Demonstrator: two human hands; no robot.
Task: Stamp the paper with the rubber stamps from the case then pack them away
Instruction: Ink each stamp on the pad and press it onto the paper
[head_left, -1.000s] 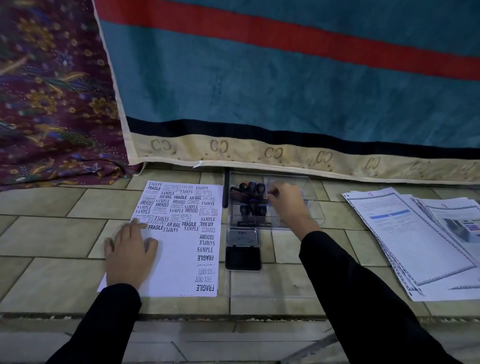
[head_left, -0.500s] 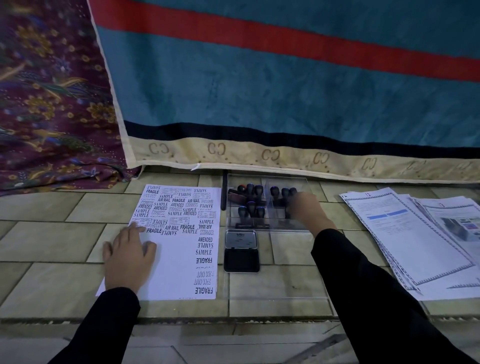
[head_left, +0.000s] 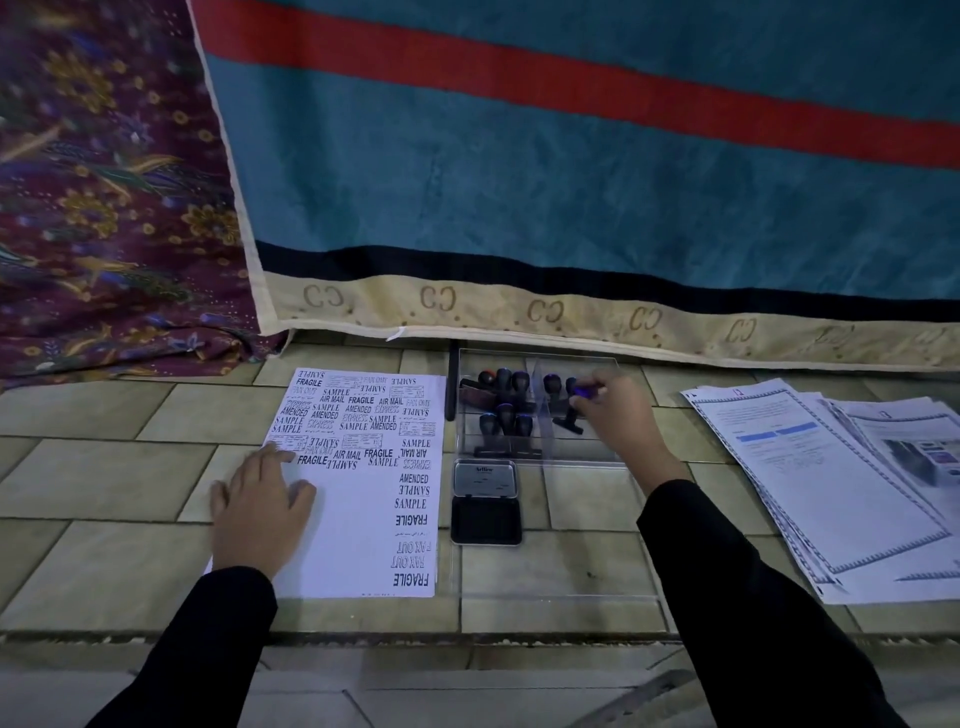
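Tiled floor, beige; bearing: stamped paper at left; clear plastic case of stamps at centre; open ink pad touching the case's near edge; fanned printed sheets at right. Rear edge: teal blanket and purple floral cloth.

A stamp is gripped by the right hand inside the clear case; the paper is pressed flat under the left hand.

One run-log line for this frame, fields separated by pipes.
phase: picking stamp from case | right hand: gripping stamp in clear case | left hand: flat on stamped paper | ink pad: open
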